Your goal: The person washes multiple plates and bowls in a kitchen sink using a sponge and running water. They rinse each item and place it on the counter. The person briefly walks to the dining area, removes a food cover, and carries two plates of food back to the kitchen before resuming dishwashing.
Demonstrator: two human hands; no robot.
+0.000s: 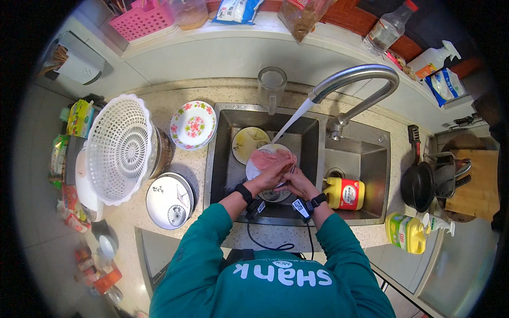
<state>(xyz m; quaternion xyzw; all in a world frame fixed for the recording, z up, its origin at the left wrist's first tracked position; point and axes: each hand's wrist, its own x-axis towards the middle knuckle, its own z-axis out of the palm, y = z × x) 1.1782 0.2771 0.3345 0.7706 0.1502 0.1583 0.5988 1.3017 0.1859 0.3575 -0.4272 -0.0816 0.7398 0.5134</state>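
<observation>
Over the left sink basin [222, 190], a white plate [253, 171] is held under the running stream. My left hand [272, 175] presses a pink cloth [267, 159] onto the plate's face. At the plate's right rim, my right hand [300, 183] grips it, though its fingers are partly hidden. Beneath lies another plate [274, 196], mostly covered by my hands and the held plate. A yellowish plate [248, 143] rests on the basin floor at the upper left. Water pours slantwise from the curved metal faucet [354, 75].
Left of the sink are stacked floral plates [195, 125], stacked white plates [167, 202] and a white plastic colander [119, 167]. A glass mug [272, 85] stands behind the basin. The right basin holds a yellow jug [346, 193]. A black pan [417, 187] sits farther right.
</observation>
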